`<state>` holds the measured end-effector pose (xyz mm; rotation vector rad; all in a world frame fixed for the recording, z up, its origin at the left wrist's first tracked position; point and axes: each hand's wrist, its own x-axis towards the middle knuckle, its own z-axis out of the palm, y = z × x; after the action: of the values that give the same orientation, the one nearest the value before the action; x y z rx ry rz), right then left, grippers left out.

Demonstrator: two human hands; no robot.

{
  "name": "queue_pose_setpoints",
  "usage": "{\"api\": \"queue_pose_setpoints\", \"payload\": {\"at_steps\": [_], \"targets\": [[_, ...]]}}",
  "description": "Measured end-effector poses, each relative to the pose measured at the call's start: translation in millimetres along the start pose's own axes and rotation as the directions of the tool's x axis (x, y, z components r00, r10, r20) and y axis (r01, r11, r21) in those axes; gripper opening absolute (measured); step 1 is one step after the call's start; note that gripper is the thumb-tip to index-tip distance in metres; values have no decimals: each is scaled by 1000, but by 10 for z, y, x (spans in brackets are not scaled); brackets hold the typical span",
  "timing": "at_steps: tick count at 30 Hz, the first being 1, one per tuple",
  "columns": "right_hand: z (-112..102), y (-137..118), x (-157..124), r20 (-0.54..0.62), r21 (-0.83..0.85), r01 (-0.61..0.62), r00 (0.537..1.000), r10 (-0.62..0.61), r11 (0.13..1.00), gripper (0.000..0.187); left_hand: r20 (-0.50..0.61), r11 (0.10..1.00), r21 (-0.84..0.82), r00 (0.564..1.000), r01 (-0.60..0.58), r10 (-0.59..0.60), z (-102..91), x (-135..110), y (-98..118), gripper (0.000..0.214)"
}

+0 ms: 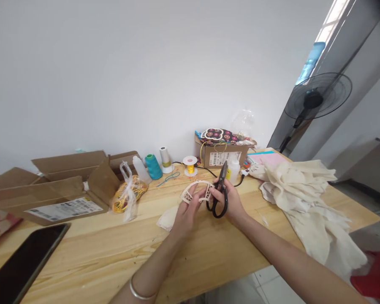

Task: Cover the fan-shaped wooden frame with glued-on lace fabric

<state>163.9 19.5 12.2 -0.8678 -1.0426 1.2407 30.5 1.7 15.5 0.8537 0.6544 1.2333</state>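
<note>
My left hand (pixel 187 213) pinches a pale, arched cut-out piece (pixel 187 195) with a lattice pattern, held above the table. My right hand (pixel 231 200) grips black-handled scissors (pixel 221 190), their blades pointing up and away from me. The thumb and fingertips of that hand also reach the right end of the arched piece. Beneath my left hand, a cream fabric piece (pixel 167 218) lies on the wooden table (pixel 114 249), partly hidden by the wrist.
An open cardboard box (pixel 50 190), bagged yellow cord (pixel 128 194) and a phone (pixel 25 261) lie left. A teal thread cone (pixel 153 166), yellow spool (pixel 190 166) and filled box (pixel 221 154) stand along the wall. Cream fabric (pixel 304 198) is heaped right; a fan (pixel 313 99) stands beyond.
</note>
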Motion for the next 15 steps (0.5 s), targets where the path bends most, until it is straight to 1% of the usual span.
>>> {"api": "queue_pose_setpoints", "payload": {"at_steps": [2, 4, 7, 10, 12, 15], "targets": [[-33, 4, 21, 29, -67, 22, 999, -20, 998, 36, -49, 995, -94, 998, 30, -35, -29, 28, 39, 54], [-87, -2, 47, 22, -193, 71, 997, -69, 978, 37, -64, 986, -158, 996, 54, -65, -53, 47, 94, 55], [-183, -24, 75, 23, -404, 160, 986, -165, 900, 39, -98, 982, -185, 993, 50, -69, -73, 50, 176, 53], [-260, -43, 80, 83, -536, 211, 977, -198, 817, 37, -121, 985, -173, 992, 15, -37, -80, 37, 217, 55], [-293, -50, 77, 129, -630, 246, 969, -213, 737, 37, -125, 988, -156, 992, -12, -8, -86, 33, 219, 56], [-317, -53, 72, 217, -777, 318, 946, -242, 543, 37, -130, 990, -133, 991, -43, 26, -105, 38, 199, 55]]}}
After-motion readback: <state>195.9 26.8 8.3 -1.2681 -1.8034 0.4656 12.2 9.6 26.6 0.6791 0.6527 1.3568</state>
